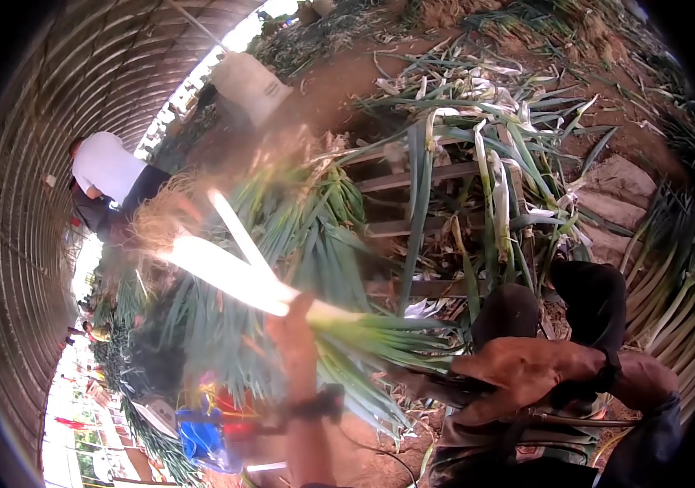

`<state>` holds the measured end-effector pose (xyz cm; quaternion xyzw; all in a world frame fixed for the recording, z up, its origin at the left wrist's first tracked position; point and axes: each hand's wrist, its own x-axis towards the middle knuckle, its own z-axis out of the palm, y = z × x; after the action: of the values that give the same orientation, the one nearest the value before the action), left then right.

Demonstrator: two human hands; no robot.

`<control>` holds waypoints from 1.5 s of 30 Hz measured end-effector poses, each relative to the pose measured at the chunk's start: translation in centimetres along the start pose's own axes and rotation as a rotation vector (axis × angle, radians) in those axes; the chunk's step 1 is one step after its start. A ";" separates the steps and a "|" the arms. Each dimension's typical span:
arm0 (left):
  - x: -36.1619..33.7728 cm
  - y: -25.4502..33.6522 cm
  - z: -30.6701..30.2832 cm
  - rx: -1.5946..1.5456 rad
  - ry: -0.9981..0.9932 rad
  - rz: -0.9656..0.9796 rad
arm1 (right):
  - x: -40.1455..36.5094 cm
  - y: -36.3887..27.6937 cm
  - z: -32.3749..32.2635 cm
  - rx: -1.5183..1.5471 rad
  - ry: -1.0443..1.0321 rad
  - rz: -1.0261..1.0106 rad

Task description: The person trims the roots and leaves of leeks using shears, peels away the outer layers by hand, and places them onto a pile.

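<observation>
Where the white stalks are turning into green leaves, left hand: is wrapping tightly around the leek bundle, fingers closed.
Leek bundle: is lying across the grip, smooth pale shafts and stringy roots running up-left of it, flat strap-like leaves fanning right.
Right hand: is resting well right of the grip, fingers curling; whether it is holding anything cannot be told.
Wristband: dark, is circling the forearm just below the grip.
Wooden slats: rough and weathered, are lying beyond the grip under the loose leeks.
Person in white shirt: is bending far left.
</observation>
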<state>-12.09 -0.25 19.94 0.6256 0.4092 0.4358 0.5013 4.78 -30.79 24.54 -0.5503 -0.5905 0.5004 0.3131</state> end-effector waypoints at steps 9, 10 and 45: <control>1.1 2.1 -3.9 -0.052 0.063 0.130 | -2.5 3.7 -0.5 -0.105 0.032 0.014; 1.2 2.9 -4.5 -0.050 0.048 0.141 | -2.5 3.7 -0.8 -0.057 0.042 0.015; -9.2 -1.0 8.7 1.126 -0.223 0.845 | 6.7 -4.0 -5.1 -1.993 0.289 -0.375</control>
<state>-6.46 -11.20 16.68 0.9354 0.2411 0.2486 -0.0711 6.82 -22.68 28.62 -0.5142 -0.7713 -0.3460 -0.1453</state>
